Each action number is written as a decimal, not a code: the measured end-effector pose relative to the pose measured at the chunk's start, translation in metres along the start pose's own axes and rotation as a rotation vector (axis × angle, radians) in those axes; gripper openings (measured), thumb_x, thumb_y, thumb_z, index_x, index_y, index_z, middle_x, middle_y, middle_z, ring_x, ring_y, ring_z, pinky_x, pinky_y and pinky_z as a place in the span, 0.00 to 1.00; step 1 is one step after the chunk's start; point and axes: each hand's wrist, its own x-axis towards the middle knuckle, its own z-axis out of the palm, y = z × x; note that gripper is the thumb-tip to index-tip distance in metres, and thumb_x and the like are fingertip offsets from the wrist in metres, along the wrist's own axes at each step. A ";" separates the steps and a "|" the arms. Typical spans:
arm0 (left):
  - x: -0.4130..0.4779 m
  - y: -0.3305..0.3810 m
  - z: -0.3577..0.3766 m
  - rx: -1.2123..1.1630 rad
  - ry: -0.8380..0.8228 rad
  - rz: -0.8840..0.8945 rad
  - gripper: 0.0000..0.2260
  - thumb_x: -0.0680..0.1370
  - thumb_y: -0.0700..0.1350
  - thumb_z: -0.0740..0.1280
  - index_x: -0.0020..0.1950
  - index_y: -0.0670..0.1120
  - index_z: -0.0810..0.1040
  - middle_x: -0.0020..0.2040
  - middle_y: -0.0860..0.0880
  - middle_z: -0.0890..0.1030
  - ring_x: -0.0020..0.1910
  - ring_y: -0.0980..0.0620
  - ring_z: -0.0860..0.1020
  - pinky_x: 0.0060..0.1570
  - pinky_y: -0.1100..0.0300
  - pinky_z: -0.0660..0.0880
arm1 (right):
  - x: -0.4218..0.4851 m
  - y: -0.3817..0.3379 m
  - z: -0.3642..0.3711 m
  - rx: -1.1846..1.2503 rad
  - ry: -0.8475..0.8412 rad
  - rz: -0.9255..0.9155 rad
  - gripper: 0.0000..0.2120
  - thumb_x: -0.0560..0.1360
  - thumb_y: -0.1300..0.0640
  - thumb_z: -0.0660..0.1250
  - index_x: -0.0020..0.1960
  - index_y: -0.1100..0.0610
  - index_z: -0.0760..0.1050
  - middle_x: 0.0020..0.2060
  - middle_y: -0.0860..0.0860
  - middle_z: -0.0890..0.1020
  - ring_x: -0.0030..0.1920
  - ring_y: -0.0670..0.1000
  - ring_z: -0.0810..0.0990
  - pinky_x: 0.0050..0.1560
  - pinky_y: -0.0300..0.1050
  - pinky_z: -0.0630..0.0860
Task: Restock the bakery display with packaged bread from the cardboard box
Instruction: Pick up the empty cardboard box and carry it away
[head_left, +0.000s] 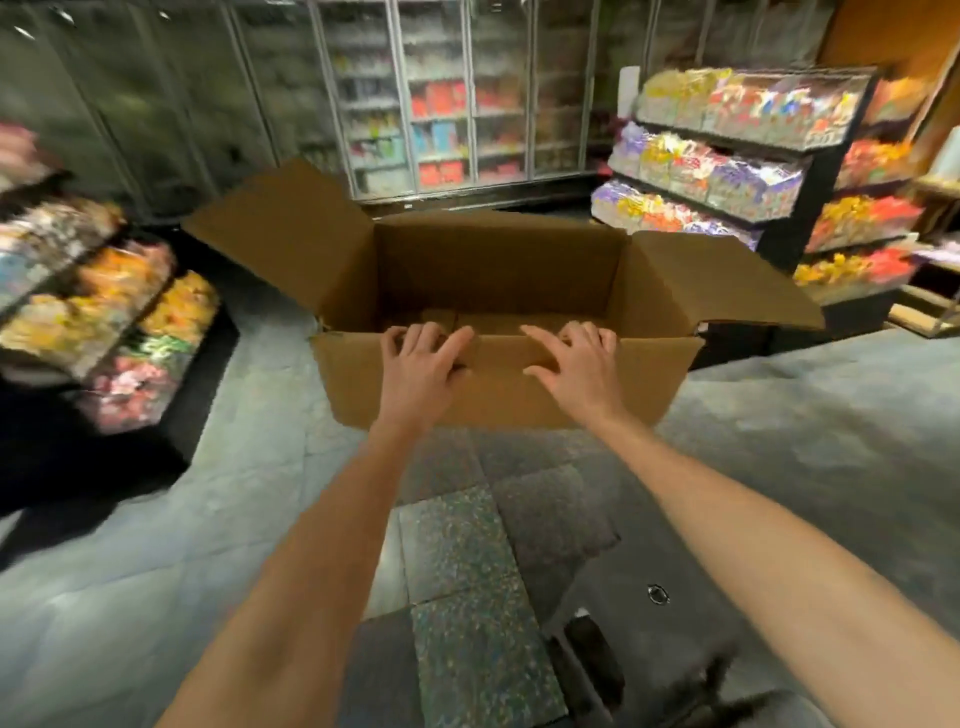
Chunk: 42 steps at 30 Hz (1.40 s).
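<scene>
Left hand (421, 366) and right hand (576, 366) are apart, fingers curled over the near rim of the open box (498, 265). Box is mid-aisle, between left shelf (104, 312) and right shelf (727, 171) of bagged bread.

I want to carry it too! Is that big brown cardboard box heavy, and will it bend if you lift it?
Probably light: the big brown cardboard box looks empty inside, only its bare bottom showing. The left hand and right hand grip just its near wall, so it may tilt away. Its open side flaps will likely flop about.
</scene>
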 end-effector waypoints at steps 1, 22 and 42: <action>-0.002 -0.026 -0.012 0.031 0.020 -0.022 0.19 0.78 0.53 0.69 0.67 0.55 0.72 0.61 0.46 0.77 0.63 0.44 0.71 0.67 0.44 0.61 | 0.014 -0.025 0.005 0.025 0.012 -0.040 0.25 0.74 0.46 0.71 0.70 0.45 0.72 0.49 0.53 0.77 0.53 0.55 0.73 0.58 0.51 0.63; -0.188 -0.518 -0.185 0.591 0.095 -0.597 0.21 0.75 0.50 0.72 0.66 0.57 0.72 0.56 0.47 0.79 0.56 0.46 0.75 0.61 0.47 0.66 | 0.187 -0.582 0.244 0.599 0.010 -0.719 0.27 0.69 0.52 0.78 0.67 0.49 0.77 0.46 0.54 0.78 0.48 0.54 0.74 0.56 0.46 0.64; -0.356 -0.889 -0.241 0.783 -0.164 -1.147 0.27 0.71 0.50 0.77 0.67 0.57 0.71 0.50 0.44 0.79 0.50 0.42 0.78 0.53 0.45 0.69 | 0.236 -1.036 0.483 0.728 -0.298 -1.148 0.27 0.70 0.48 0.76 0.68 0.45 0.75 0.44 0.54 0.78 0.48 0.56 0.76 0.54 0.55 0.69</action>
